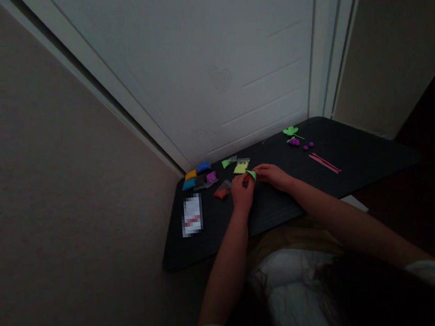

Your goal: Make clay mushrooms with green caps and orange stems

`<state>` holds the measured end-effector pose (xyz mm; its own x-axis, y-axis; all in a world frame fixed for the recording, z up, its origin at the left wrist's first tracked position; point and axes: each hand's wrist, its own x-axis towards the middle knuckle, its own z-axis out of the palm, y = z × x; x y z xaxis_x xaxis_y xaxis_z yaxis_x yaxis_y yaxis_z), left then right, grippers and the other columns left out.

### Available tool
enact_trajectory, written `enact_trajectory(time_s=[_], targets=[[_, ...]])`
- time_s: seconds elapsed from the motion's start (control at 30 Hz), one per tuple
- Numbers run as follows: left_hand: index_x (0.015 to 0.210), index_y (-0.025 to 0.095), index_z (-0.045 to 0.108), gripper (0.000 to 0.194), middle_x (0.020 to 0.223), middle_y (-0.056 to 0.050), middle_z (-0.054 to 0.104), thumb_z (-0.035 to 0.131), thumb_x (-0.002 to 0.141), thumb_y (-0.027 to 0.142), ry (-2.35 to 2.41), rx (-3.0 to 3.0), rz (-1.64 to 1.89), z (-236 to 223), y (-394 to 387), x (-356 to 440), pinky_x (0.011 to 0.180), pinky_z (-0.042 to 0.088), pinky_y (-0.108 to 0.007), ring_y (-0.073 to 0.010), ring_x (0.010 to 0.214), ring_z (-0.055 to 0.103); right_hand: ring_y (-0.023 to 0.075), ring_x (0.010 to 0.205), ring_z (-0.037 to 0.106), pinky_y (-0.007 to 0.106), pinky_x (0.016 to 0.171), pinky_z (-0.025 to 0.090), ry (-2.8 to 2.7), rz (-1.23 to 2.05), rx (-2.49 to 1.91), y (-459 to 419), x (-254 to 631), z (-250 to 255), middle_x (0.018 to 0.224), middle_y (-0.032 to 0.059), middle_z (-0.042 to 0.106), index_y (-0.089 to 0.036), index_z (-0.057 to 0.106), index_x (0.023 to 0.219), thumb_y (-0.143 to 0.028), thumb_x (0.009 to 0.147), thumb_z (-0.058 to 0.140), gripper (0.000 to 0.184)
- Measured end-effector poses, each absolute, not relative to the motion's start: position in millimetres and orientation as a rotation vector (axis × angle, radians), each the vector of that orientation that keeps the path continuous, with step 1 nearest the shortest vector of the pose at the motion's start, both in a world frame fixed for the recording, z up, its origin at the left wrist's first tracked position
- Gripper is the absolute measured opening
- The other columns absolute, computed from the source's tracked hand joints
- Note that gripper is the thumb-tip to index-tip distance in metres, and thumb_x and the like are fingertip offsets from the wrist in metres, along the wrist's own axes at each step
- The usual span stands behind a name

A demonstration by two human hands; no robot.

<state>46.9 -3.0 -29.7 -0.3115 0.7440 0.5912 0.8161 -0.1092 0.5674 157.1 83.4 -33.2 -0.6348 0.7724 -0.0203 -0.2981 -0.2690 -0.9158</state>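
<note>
My left hand (242, 192) and my right hand (275, 176) meet above the table's near middle, fingers closed around a small red and green clay piece (253, 174). Its green part pokes up between the fingertips, while the red part is mostly covered by my left fingers. Just left of my left hand lies a clear bag with red clay (221, 192). Behind the hands are a bag of pale yellow clay (241, 167) and a bag with light green clay (228, 162).
Blue (203, 167), orange (191, 175) and purple (211, 177) clay packets cluster at the back left of the dark table (174, 245). A blurred white packet (192, 215) is nearby. To the right lie a green clover shape (291, 131), purple balls (305, 148) and pink sticks (325, 163).
</note>
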Motion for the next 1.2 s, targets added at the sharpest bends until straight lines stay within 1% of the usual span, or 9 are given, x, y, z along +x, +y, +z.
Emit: enact_trajectory(time_s=[0.13, 0.33, 0.53, 0.73, 0.93, 1.2], targets=[[0.091, 0.016, 0.060, 0.019, 0.088, -0.006, 0.060, 0.052, 0.075, 0.023, -2.050, -1.801, -1.418, -30.1, -3.4, 46.1, 0.078, 0.041, -0.031, -0.0178, 0.086, 0.053, 0.0103, 0.070, 0.057, 0.026, 0.072, 0.044, -1.256, 1.957, -0.617, 83.0, 157.1, -33.0, 0.075, 0.0014, 0.063, -0.016, 0.063, 0.073, -0.019, 0.065, 0.062, 0.008], [0.090, 0.015, 0.060, 0.018, 0.088, -0.007, 0.060, 0.051, 0.077, 0.023, -2.071, -1.802, -1.428, -32.0, -3.0, 44.6, 0.079, 0.040, -0.032, -0.0181, 0.086, 0.053, 0.0113, 0.071, 0.057, 0.028, 0.074, 0.044, -1.251, 1.953, -0.602, 83.5, 156.8, -36.0, 0.077, 0.0023, 0.063, -0.017, 0.063, 0.074, -0.021, 0.065, 0.063, 0.009], [0.089, 0.016, 0.060, 0.017, 0.089, -0.006, 0.059, 0.051, 0.076, 0.024, -2.093, -1.828, -1.448, -31.6, -2.4, 43.2, 0.079, 0.041, -0.031, -0.0180, 0.086, 0.054, 0.0108, 0.070, 0.057, 0.027, 0.072, 0.044, -1.242, 1.955, -0.620, 84.7, 155.9, -37.1, 0.075, 0.0016, 0.063, -0.017, 0.063, 0.073, -0.020, 0.065, 0.063, 0.008], [0.095, 0.016, 0.058, 0.023, 0.093, -0.007, 0.060, 0.054, 0.075, 0.026, -2.124, -1.822, -1.510, -31.1, -3.1, 44.6, 0.079, 0.041, -0.031, -0.0181, 0.088, 0.055, 0.0108, 0.071, 0.057, 0.026, 0.071, 0.044, -1.245, 1.940, -0.637, 85.7, 156.2, -37.6, 0.077, 0.0017, 0.063, -0.017, 0.063, 0.075, -0.022, 0.066, 0.063, 0.010], [0.095, 0.016, 0.058, 0.024, 0.091, -0.007, 0.061, 0.054, 0.074, 0.029, -2.182, -1.761, -1.594, -31.7, -3.5, 44.4, 0.075, 0.043, -0.031, -0.0178, 0.085, 0.056, 0.0105, 0.070, 0.056, 0.025, 0.069, 0.043, -1.236, 1.937, -0.628, 84.7, 157.5, -36.4, 0.076, 0.0012, 0.063, -0.018, 0.064, 0.074, -0.022, 0.065, 0.064, 0.010], [0.093, 0.017, 0.060, 0.024, 0.090, -0.005, 0.062, 0.055, 0.073, 0.030, -2.223, -1.746, -1.705, -32.7, -2.2, 42.6, 0.071, 0.042, -0.029, -0.0159, 0.078, 0.055, 0.0114, 0.073, 0.057, 0.026, 0.074, 0.043, -1.223, 1.961, -0.582, 84.0, 157.9, -34.7, 0.078, 0.0030, 0.064, -0.016, 0.065, 0.075, -0.023, 0.065, 0.064, 0.012]])
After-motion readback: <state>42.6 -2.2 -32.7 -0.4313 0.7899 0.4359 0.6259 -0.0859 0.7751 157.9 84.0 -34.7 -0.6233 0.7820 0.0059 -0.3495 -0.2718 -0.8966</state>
